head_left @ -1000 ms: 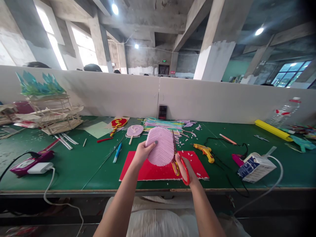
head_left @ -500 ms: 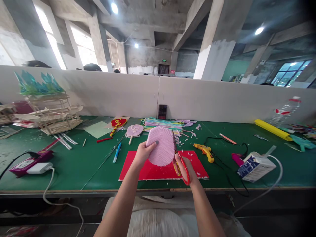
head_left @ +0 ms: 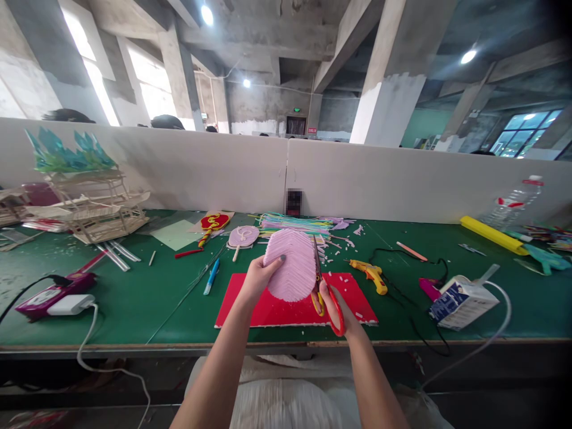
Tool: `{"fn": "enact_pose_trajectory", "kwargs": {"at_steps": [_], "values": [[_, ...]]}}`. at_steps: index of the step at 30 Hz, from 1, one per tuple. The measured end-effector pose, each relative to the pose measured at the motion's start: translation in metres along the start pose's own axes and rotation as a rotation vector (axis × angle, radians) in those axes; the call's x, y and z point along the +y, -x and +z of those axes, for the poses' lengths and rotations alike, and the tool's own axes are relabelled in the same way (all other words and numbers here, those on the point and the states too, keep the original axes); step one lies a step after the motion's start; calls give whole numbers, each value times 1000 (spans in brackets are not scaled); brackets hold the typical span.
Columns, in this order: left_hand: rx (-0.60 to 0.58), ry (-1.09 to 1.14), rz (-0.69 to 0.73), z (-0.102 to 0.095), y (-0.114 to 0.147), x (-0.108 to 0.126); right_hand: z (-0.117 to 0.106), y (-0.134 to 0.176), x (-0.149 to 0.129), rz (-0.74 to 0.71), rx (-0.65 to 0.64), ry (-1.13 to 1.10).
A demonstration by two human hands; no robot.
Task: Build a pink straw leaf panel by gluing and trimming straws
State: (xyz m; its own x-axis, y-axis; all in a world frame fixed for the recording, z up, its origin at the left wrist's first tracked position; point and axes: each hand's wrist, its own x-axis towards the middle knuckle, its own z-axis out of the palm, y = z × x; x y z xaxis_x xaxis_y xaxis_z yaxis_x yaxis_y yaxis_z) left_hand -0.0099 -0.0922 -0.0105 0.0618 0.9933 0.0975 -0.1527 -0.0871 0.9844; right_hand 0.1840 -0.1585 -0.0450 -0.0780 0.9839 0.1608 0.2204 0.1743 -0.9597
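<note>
My left hand (head_left: 260, 275) grips a rounded pink panel (head_left: 292, 271) by its left side, thumb on the front face. The panel is covered with fuzzy strips laid in a chevron pattern and is held up above a red board (head_left: 250, 304). In my right hand (head_left: 339, 305) is a pair of scissors (head_left: 336, 310) with red and yellow handles. Their blades point upward along the panel's right edge. Small pink clippings lie on the red board. Whether the blades touch the edge is hard to tell.
Behind the panel lies a bundle of pastel pipe cleaners (head_left: 290, 223). A yellow glue gun (head_left: 370, 274) rests right of the board, near a carton (head_left: 463, 302). On the left are a blue pen (head_left: 211, 277), a purple power strip (head_left: 56, 296) and a stick model (head_left: 89, 208).
The scissors' handles have spread slightly apart in my right hand. The pink panel has barely shifted.
</note>
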Motion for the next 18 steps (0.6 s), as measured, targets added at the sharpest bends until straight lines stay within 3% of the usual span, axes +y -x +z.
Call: {"fn": "enact_pose_trajectory", "kwargs": {"at_steps": [5,12,18], "values": [[-15,-8,0,-1,1,2,0,1,-1,29,-29,-23],[-8,-8,-5,3,3,1,4,2,0,-4,37,-21],[-4,3,-12,6,3,1,5,4,-6,71,78,-29]]}}
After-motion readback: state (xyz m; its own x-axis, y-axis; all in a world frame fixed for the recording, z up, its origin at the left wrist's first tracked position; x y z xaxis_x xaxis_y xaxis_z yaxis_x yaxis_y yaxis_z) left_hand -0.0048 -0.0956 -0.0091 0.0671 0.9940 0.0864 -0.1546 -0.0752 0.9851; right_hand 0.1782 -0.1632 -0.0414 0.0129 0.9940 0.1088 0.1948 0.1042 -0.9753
